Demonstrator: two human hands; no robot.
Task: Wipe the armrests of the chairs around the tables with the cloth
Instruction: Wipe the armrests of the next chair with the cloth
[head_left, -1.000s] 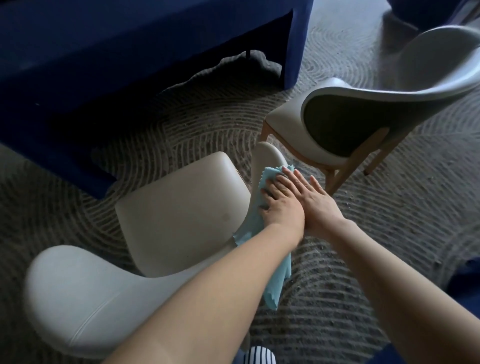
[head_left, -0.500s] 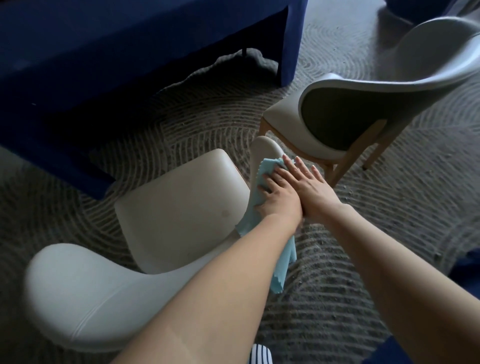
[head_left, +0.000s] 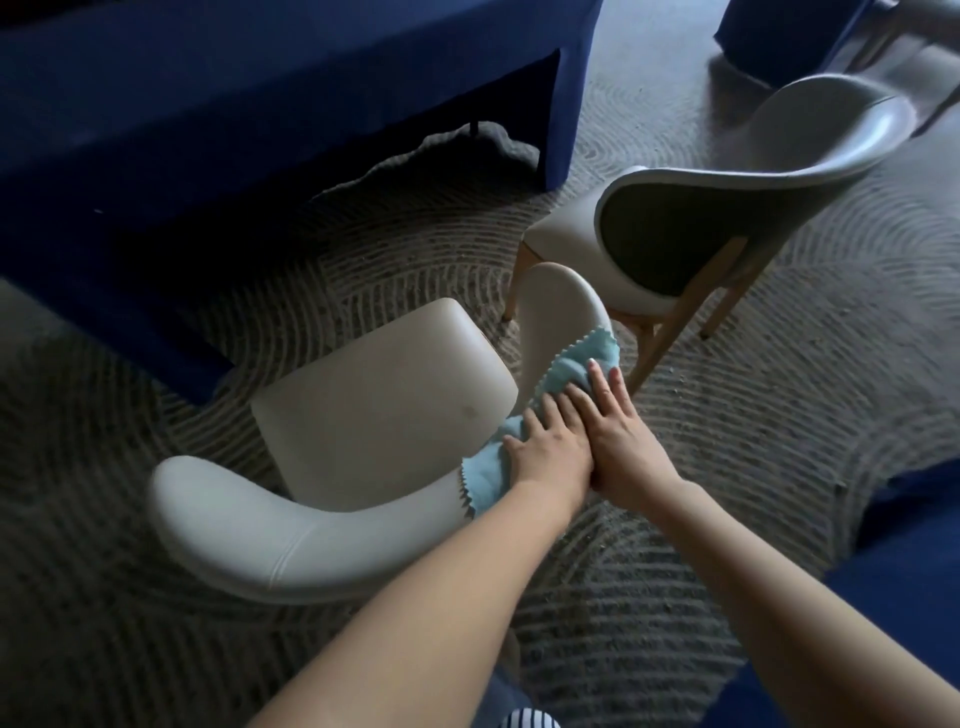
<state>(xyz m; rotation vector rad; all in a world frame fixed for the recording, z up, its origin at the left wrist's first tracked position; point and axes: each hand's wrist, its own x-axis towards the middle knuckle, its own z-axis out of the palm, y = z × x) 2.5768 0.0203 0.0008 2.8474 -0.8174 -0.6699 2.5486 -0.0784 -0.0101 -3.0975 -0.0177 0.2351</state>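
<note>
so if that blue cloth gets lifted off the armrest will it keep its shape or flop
Probably floppy: the cloth drapes over the armrest and its lower corner hangs loose. Likely light: it looks thin. It may slide on that smooth surface: the left hand and right hand press it flat.

Hands: left hand (head_left: 545, 452) and right hand (head_left: 621, 439) lie side by side, touching, both flat on the cloth (head_left: 576, 364).
Cloth: under both hands, draped over the armrest (head_left: 556, 306); one end reaches past the fingertips, the other hangs by the left wrist.
Seat (head_left: 379, 395): left of the hands, just beside the armrest.
Backrest (head_left: 260, 525): left of the forearms, nearer the person.
Second chair (head_left: 675, 234): beyond the right hand's fingertips.
Table (head_left: 260, 104): well beyond the left hand, behind the seat.
Carpet (head_left: 779, 415): under both chairs.
</note>
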